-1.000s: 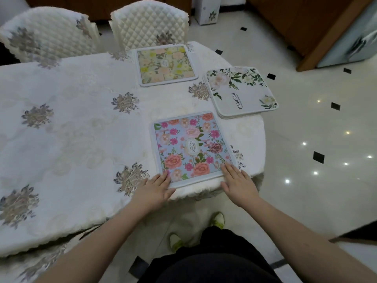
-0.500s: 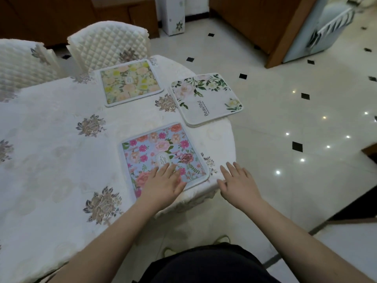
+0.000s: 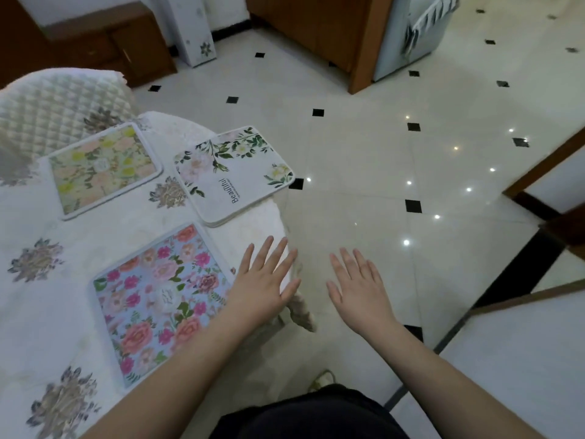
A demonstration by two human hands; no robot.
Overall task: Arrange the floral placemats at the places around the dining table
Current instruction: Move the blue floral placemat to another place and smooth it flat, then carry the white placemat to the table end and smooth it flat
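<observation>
Three floral placemats lie on the white embroidered tablecloth of the dining table [image 3: 47, 299]. The blue one with pink and orange roses [image 3: 158, 299] is nearest me. A yellow-green one [image 3: 103, 169] lies by the quilted chair. A white stack with green leaves and the word "Beautiful" [image 3: 232, 174] sits at the table's rounded end, its corner past the edge. My left hand [image 3: 264, 285] hovers flat, fingers spread, over the table edge just right of the blue mat, holding nothing. My right hand [image 3: 359, 288] is open over the floor, off the table.
A quilted white chair [image 3: 60, 106] stands behind the yellow-green mat. Glossy white floor tiles with black diamonds [image 3: 411, 172] stretch to the right. Wooden cabinets [image 3: 316, 30] and a white appliance [image 3: 196, 30] stand at the back. My shoe [image 3: 323, 378] shows below the table edge.
Both hands have left the blue placemat and moved right, the left to the table edge, the right out over the floor. The view has swung rightward.
</observation>
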